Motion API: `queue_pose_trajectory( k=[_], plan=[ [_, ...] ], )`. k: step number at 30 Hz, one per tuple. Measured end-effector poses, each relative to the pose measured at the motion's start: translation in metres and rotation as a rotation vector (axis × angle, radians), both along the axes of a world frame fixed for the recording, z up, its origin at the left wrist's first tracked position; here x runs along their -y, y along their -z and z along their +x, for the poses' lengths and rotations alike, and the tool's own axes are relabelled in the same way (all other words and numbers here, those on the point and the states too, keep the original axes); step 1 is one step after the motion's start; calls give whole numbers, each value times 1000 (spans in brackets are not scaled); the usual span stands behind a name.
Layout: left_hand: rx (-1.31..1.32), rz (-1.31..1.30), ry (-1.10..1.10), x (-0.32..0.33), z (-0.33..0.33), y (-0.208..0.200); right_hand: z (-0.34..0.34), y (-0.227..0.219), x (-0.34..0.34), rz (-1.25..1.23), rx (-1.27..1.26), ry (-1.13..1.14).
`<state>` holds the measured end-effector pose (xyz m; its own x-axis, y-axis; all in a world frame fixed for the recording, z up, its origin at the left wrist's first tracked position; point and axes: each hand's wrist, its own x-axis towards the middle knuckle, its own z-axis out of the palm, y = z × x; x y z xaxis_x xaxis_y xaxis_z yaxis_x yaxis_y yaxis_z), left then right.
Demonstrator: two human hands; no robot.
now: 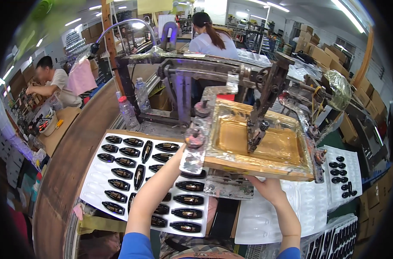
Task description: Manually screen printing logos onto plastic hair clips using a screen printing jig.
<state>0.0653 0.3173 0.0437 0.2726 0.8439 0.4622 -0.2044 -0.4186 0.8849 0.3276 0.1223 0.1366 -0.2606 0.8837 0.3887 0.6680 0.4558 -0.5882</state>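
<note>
A screen-printing frame with wooden sides and a amber mesh is clamped in a metal printing machine before me. My left hand reaches up to the paint-smeared clamp plate on the frame's left; its fingers are hidden behind it. My right hand is under the frame's front edge, thumb showing near the metal base, other fingers hidden. What either hand holds cannot be seen. Left of the machine, a white moulded tray carries several glossy black oval pieces with gold print.
A second white tray lies right of my lap, its visible hollows bare. Farther right, another tray holds small black pieces. Plastic bottles stand behind the left tray, beside a curved brown bench. Two people work farther back.
</note>
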Motion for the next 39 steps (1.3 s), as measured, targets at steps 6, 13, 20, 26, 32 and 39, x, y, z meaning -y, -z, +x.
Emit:
queue_pose_trajectory(
  k=[6,13,20,26,32,39],
  plan=[
    [44,-103,-426,98,-93,-73,-25,-2,-3,-160,32,25],
    [-179,-106,-1117,140,-318,-1,39,30,22,13,-98,309],
    [-513,-324,-1557,177,-380,52,120,70,13,124,-69,439],
    [-831,-331,-1615,190,-385,50,361,213,-55,79,178,517],
    [-1014,-287,-1562,171,-382,63,489,238,-52,23,484,848],
    [-806,-31,-1024,138,-231,-30,401,144,-36,-127,567,1021]
  ],
)
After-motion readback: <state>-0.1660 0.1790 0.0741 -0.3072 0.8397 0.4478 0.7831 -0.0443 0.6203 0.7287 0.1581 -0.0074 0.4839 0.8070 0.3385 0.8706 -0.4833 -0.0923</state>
